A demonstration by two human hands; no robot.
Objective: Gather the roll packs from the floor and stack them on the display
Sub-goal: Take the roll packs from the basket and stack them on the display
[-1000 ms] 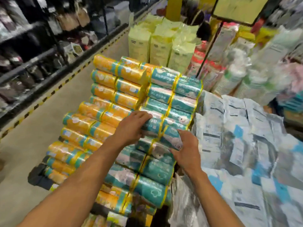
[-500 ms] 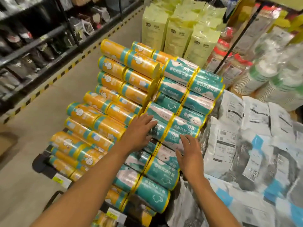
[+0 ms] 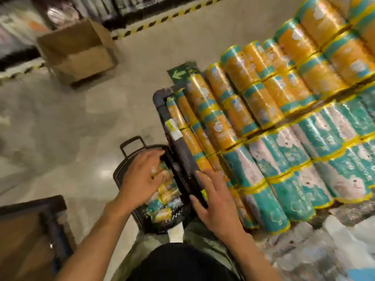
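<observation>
Orange roll packs [image 3: 253,98] and teal roll packs [image 3: 304,159] lie stacked in rows on the display, whose black front rail [image 3: 176,138] runs along its near edge. A black basket [image 3: 119,173] stands on the floor against that rail, with several orange and teal roll packs [image 3: 162,213] inside. My left hand [image 3: 140,175] is down in the basket, fingers bent over an orange pack; blur hides whether it grips. My right hand [image 3: 213,199] lies with straight, spread fingers on the rail beside the lowest teal packs.
An open cardboard box [image 3: 77,51] sits on the floor at the upper left, near yellow-black floor tape [image 3: 162,19] and dark shelving. A wooden-topped stand [image 3: 24,230] is at the lower left. White plastic packs [image 3: 324,240] lie at the lower right.
My view has swung down from the display top to the floor. Both hands left the teal packs; the left one dropped into the basket and the right one came down to the rail.
</observation>
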